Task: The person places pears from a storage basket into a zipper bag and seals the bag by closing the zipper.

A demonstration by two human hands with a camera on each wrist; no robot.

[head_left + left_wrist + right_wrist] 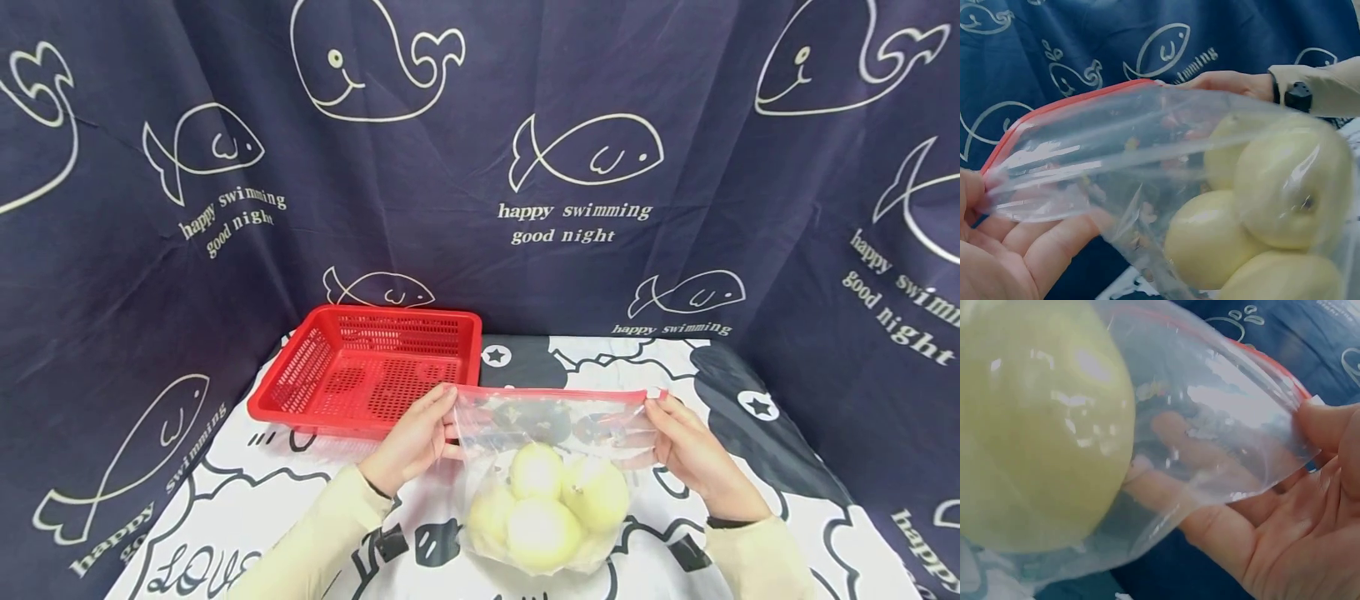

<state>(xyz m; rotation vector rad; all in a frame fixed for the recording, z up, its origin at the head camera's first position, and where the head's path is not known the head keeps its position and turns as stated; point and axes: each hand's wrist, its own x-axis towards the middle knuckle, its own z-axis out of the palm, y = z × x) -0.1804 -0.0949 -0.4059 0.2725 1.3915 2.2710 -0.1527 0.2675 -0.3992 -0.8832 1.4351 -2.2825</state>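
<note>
A clear zip bag [487, 442] with a red closure strip along its top hangs between my two hands. Several round, pale yellow fruits that look like pears [543, 533] fill its lower part. My left hand [414, 437] pinches the top left corner, with the other fingers spread behind the plastic. At the top right corner my right hand [697, 454] pinches the bag, its thumb beside a small white slider [657, 392]. In the right wrist view, fingers [1222, 540] of that hand reach behind the bag, and one pear [1041, 431] shows large through the film.
A red plastic basket [288, 396] with slotted walls stands at the back left of the table, just beyond my left hand. A black and white patterned cloth [247, 500] covers the table. Dark blue curtains [465, 167] with fish and whale drawings enclose the back and sides.
</note>
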